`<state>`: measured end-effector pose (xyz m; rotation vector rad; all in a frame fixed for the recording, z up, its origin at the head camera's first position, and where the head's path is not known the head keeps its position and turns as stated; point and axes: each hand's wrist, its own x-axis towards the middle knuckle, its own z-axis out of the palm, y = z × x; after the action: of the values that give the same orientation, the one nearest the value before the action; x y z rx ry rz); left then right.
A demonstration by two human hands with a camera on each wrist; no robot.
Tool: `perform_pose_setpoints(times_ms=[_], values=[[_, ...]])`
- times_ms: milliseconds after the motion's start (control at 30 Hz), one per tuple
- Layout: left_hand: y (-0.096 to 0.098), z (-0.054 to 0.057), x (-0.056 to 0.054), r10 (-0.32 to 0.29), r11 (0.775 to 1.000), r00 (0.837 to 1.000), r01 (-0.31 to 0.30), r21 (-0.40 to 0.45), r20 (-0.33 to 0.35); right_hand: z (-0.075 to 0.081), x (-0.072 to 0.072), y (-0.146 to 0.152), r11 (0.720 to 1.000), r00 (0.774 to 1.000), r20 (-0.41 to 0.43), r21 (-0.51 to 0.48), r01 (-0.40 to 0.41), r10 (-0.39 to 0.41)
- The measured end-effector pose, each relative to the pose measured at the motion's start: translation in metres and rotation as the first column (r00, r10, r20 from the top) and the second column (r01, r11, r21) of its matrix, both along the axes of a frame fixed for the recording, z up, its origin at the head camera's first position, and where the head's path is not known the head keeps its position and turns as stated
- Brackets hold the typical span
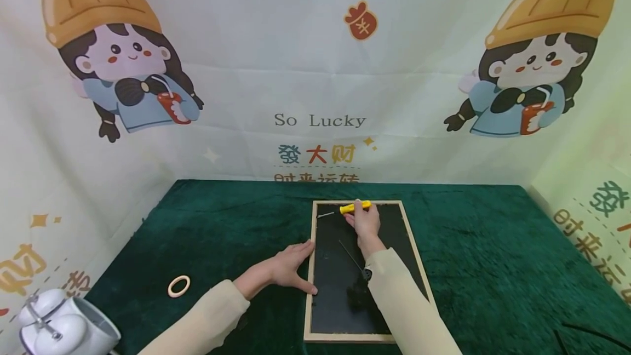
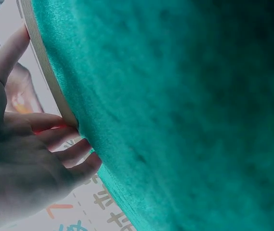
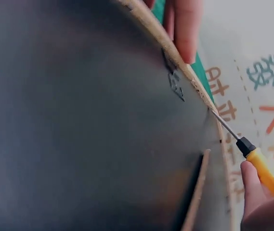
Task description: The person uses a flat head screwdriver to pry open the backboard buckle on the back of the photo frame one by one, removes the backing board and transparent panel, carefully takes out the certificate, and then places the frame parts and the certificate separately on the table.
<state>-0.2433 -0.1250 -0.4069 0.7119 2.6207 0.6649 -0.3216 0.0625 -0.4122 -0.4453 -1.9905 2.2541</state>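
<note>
A black board [image 1: 340, 300] with a pale wooden frame lies lengthwise on the green cloth. My right hand [image 1: 367, 224] grips a screwdriver [image 1: 355, 207] by its yellow handle over the far end of the board. In the right wrist view, the metal shaft of the screwdriver [image 3: 267, 171] slants to the frame [image 3: 194, 79], its tip right at the inner edge. My left hand [image 1: 287, 267] rests against the left side of the frame, thumb and fingers spread along it. Up close in the left wrist view, the left hand [image 2: 35, 149] has thumb and fingertips touching the wooden edge [image 2: 47, 67].
A pale ring [image 1: 178, 286] lies on the cloth [image 1: 236, 218] left of my left arm. At the near left corner stands a white twin-bell alarm clock [image 1: 69, 325]. Black cords [image 1: 591, 330] lie at the near right. A printed backdrop [image 1: 236, 70] rises behind the table.
</note>
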Motion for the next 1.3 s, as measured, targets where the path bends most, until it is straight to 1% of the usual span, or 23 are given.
perform_pose_setpoints(times_ms=[33, 67, 100, 167, 233, 267, 300, 400, 433, 467, 500, 567, 667, 700, 767, 833, 933, 1000, 1067, 1200, 1300], values=[[0.0, 0.0, 0.0, -0.001, 1.0, 1.0, 0.001, 0.004, 0.004, 0.001, 0.001, -0.002, 0.997, 0.999, -0.046, 0.078, -0.003, 0.007], [0.0, 0.0, 0.001, -0.001, 1.0, 1.0, 0.001, 0.01, 0.008, 0.003, 0.002, -0.004, 0.986, 0.995, -0.095, 0.167, -0.003, 0.019], [0.0, 0.0, 0.001, -0.002, 1.0, 1.0, 0.002, 0.013, 0.011, 0.005, 0.002, -0.007, 0.965, 0.989, -0.142, 0.261, 0.002, 0.036], [0.001, -0.001, 0.001, -0.001, 1.0, 1.0, 0.0, 0.016, 0.016, 0.009, 0.004, -0.011, 0.91, 0.974, -0.215, 0.415, 0.022, 0.075], [0.001, -0.001, 0.001, -0.002, 1.0, 1.0, 0.001, 0.017, 0.016, 0.012, 0.004, -0.014, 0.86, 0.962, -0.254, 0.509, 0.044, 0.1], [0.002, -0.001, 0.0, -0.003, 1.0, 1.0, 0.003, 0.016, 0.014, 0.013, 0.004, -0.014, 0.852, 0.96, -0.258, 0.522, 0.046, 0.106], [0.002, -0.001, 0.0, -0.005, 1.0, 1.0, 0.005, 0.014, 0.011, 0.014, 0.004, -0.014, 0.856, 0.962, -0.251, 0.516, 0.042, 0.104], [0.002, -0.001, 0.0, -0.008, 1.0, 1.0, 0.008, 0.008, 0.002, 0.013, 0.003, -0.01, 0.882, 0.972, -0.217, 0.471, 0.019, 0.095], [0.002, -0.001, 0.0, -0.01, 1.0, 1.0, 0.01, 0.006, 0.001, 0.013, 0.003, -0.01, 0.886, 0.972, -0.215, 0.464, 0.012, 0.099], [0.002, -0.001, 0.0, -0.011, 1.0, 1.0, 0.011, 0.003, -0.001, 0.013, 0.004, -0.011, 0.882, 0.97, -0.219, 0.472, 0.014, 0.101], [0.002, -0.001, 0.0, -0.01, 1.0, 1.0, 0.01, 0.002, -0.002, 0.014, 0.004, -0.012, 0.868, 0.966, -0.235, 0.497, 0.021, 0.111], [0.002, -0.001, 0.0, -0.008, 1.0, 1.0, 0.008, 0.005, 0.001, 0.015, 0.005, -0.019, 0.821, 0.949, -0.279, 0.57, 0.042, 0.145], [0.002, -0.003, 0.001, -0.003, 1.0, 1.0, 0.003, 0.012, 0.009, 0.018, 0.008, -0.032, 0.721, 0.921, -0.342, 0.684, 0.107, 0.188], [0.002, -0.003, 0.001, -0.002, 1.0, 1.0, 0.002, 0.013, 0.012, 0.019, 0.009, -0.036, 0.698, 0.913, -0.354, 0.706, 0.119, 0.202], [0.002, -0.004, 0.001, -0.001, 1.0, 1.0, 0.001, 0.012, 0.015, 0.022, 0.01, -0.043, 0.662, 0.902, -0.37, 0.736, 0.138, 0.223], [0.002, -0.003, 0.001, 0.0, 1.0, 1.0, 0.0, 0.006, 0.016, 0.025, 0.011, -0.049, 0.643, 0.894, -0.378, 0.752, 0.146, 0.24], [0.003, -0.002, 0.0, 0.001, 1.0, 1.0, -0.001, 0.007, 0.022, 0.028, 0.013, -0.052, 0.63, 0.894, -0.363, 0.766, 0.125, 0.263], [0.003, -0.002, 0.0, 0.001, 1.0, 1.0, -0.001, 0.005, 0.026, 0.03, 0.013, -0.05, 0.637, 0.898, -0.347, 0.764, 0.103, 0.271], [0.003, -0.003, -0.001, 0.002, 1.0, 1.0, -0.002, -0.003, 0.024, 0.031, 0.012, -0.045, 0.652, 0.906, -0.332, 0.753, 0.087, 0.263], [0.002, -0.003, -0.002, -0.001, 1.0, 1.0, 0.001, -0.023, 0.018, 0.032, 0.011, -0.032, 0.707, 0.927, -0.308, 0.704, 0.071, 0.214], [0.001, -0.001, -0.003, -0.013, 1.0, 1.0, 0.013, -0.023, 0.016, 0.037, 0.011, -0.022, 0.744, 0.929, -0.32, 0.663, 0.08, 0.186]])
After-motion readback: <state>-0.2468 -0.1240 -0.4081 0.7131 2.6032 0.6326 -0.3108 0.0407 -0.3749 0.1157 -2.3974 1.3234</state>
